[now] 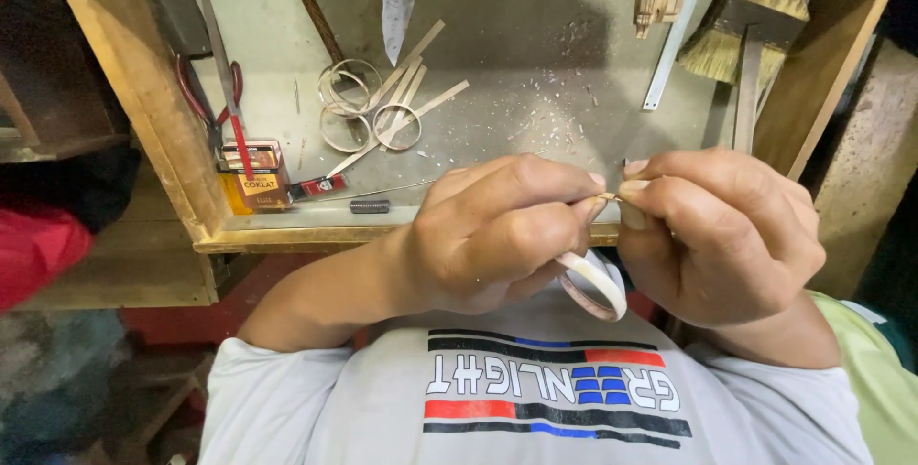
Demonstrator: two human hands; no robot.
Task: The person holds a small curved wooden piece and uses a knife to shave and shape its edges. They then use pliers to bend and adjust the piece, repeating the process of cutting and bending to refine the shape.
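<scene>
Both hands close together above the bench (535,64) edge: left hand (497,236) and right hand (717,236) pinch the thin strip loop (595,281), which curls below, between them.

Rings (356,102) lie on the tray (535,54), right of the pliers (206,102).

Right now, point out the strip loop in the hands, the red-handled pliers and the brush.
strip loop (595,285), head view, on its curved lower band.
red-handled pliers (194,94), head view, on the left handle.
brush (732,54), head view, on the bristles.
</scene>
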